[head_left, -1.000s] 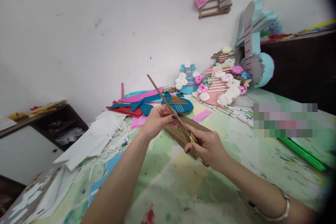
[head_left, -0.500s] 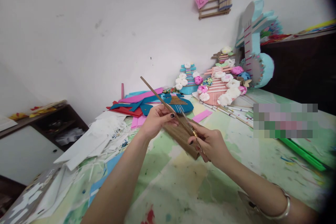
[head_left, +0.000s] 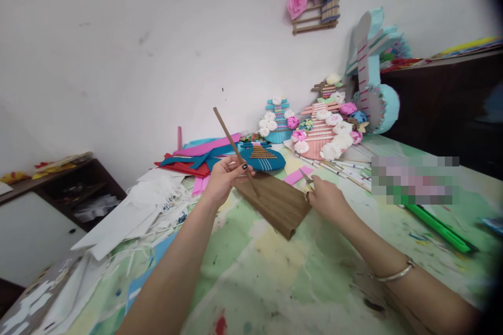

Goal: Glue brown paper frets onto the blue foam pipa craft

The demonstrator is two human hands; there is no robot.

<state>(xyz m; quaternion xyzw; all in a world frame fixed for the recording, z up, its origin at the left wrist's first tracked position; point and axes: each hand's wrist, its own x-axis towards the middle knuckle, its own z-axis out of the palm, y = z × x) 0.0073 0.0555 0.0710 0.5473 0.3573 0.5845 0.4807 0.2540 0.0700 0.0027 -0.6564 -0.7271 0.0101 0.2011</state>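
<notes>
A thin brown strip (head_left: 226, 128) slants upward from my left hand (head_left: 226, 178), pinched between thumb and fingers, its lower end over brown paper. My right hand (head_left: 326, 196) is closed round small scissors (head_left: 307, 178), whose blades point up and left over a pink paper strip (head_left: 297, 174). Beneath and between both hands lies the folded brown paper (head_left: 275, 201), its near edge rolled. Just behind my left hand rests a dark blue lute-shaped craft (head_left: 261, 159) with brown bars and white strings.
White paper sheets and shreds (head_left: 133, 204) lie at the left. Flower-trimmed crafts (head_left: 322, 131) and a large light-blue instrument model (head_left: 379, 107) stand at the back right. A green cutter (head_left: 438, 227) lies at the right, near thin striped sticks (head_left: 346, 172).
My right hand with the scissors has moved right, away from the brown strip. The strip stands steeper in my left hand, and more of the brown paper shows.
</notes>
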